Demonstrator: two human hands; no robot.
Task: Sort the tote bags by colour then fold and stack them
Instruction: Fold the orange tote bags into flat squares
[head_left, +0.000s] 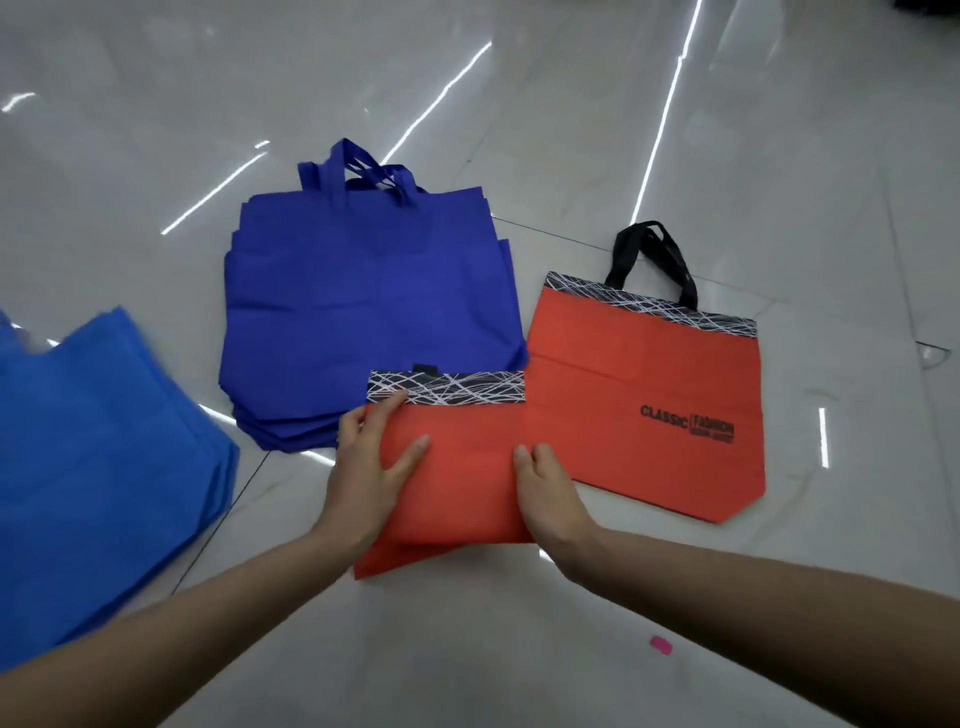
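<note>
Pressing a folded orange tote bag (457, 488) flat on the tiled floor (571, 130), hands apart.

Head view: the folded bag lies under both hands, with an unfolded orange tote bag (649, 374) just beyond the right hand (550, 493). The left hand (371, 467) rests flat on the bag's left edge, fingers spread. The right hand lies on the right edge and seems to grip nothing. Squaring the edges and smoothing outward should set the crease, since this fabric probably springs back. A dark blue stack (363, 301) sits beyond the left hand, and a light blue pile (104, 467) lies to that hand's left.
</note>
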